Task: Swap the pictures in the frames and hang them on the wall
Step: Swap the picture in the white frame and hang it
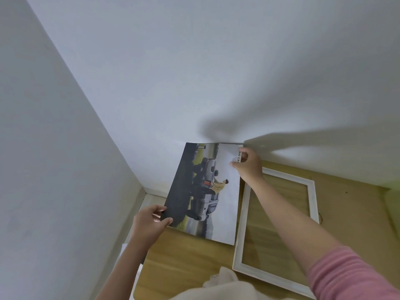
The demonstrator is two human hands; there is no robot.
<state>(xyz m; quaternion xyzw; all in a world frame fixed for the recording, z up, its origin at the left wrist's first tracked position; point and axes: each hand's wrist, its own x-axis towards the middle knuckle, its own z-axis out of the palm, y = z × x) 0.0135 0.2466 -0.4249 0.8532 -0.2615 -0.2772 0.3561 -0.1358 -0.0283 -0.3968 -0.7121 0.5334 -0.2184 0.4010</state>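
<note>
Head view: left hand [149, 221] and right hand [249, 163] grip picture [203, 191]; frame [311, 195] beside.

A wooden table [186, 256] stands before me against the white wall [194, 72], some pale cloth [225, 282] on its near edge.

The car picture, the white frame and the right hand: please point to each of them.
car picture [203, 191], head view, on the printed car.
white frame [241, 230], head view, on its left rail.
right hand [249, 164], head view, on the back of the hand.

White frame [311, 198], pink ribbed sleeve [346, 276]
</note>
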